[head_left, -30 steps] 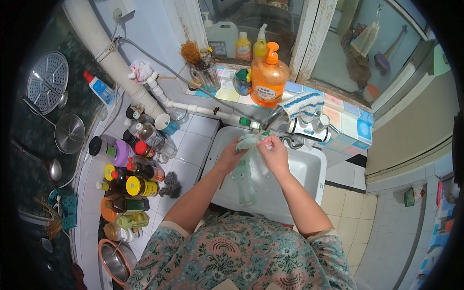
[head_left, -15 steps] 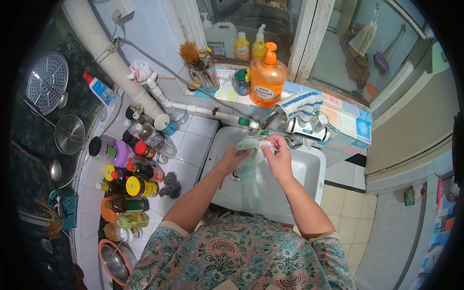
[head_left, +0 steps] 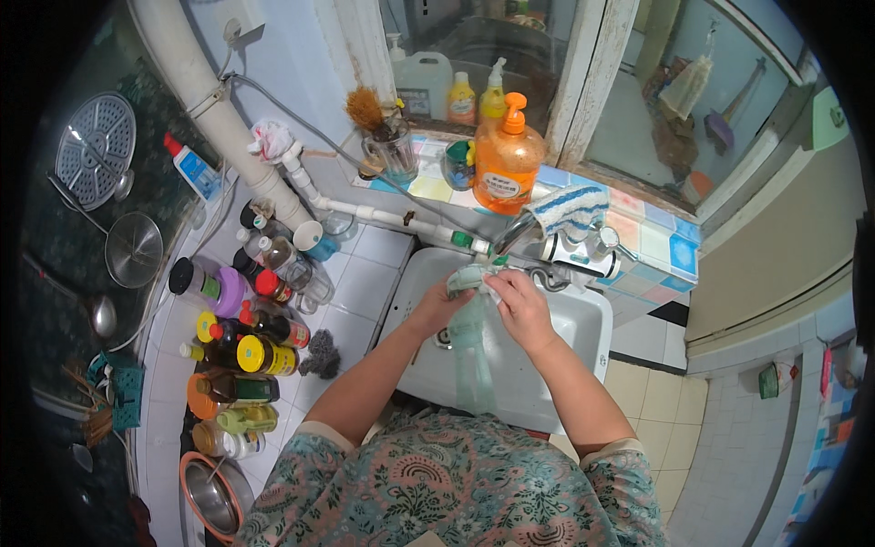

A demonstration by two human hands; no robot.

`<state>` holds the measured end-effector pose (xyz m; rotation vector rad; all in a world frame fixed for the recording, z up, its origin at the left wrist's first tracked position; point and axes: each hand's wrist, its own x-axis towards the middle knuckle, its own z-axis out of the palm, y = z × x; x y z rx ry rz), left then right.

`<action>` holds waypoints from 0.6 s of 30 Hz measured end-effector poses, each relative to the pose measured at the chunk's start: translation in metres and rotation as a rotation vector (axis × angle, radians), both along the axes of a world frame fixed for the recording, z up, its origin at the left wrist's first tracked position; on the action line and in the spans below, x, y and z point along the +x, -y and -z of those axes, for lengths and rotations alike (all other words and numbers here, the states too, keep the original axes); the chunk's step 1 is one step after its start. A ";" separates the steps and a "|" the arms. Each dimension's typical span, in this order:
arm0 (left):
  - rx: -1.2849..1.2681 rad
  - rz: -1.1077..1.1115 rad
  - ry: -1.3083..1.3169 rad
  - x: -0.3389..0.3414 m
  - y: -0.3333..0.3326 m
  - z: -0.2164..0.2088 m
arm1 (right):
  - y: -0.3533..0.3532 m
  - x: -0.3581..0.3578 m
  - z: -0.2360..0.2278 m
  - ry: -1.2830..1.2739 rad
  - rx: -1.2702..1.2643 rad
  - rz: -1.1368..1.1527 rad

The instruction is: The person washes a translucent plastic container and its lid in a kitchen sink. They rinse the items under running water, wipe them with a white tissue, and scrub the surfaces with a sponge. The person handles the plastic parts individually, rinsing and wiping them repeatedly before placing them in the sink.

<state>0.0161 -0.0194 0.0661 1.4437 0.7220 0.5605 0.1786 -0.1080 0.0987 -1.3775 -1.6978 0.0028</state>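
Above the sink (head_left: 538,383) both of my hands work at a pale green, see-through plastic bag (head_left: 469,342). Its top is bunched between my fingers, and a long strip dangles toward the near rim. My left hand (head_left: 442,305) is closed round the bunched part from the left. From the right, my right hand (head_left: 521,305) pinches the same bunch, fingertips close to the left hand's. A small whitish piece shows by the right fingertips; whether it belongs to the bag I cannot tell. The faucet (head_left: 515,232) stands just beyond the hands.
An orange pump bottle (head_left: 507,164) and a glass mug with a brush (head_left: 392,150) stand on the tiled ledge. A striped cloth (head_left: 567,211) drapes over the faucet. Left, the counter holds several bottles and jars (head_left: 264,356), a grey scrubber (head_left: 320,354) and a metal bowl (head_left: 214,497).
My right hand has turned over and closed in on the bunched bag; the white piece it pinched is now mostly covered. The left hand keeps its grip. The whole view has shifted slightly.
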 end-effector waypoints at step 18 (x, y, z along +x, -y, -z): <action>0.545 -0.062 -0.090 0.003 0.000 0.015 | 0.007 -0.037 0.000 -0.511 -0.169 0.226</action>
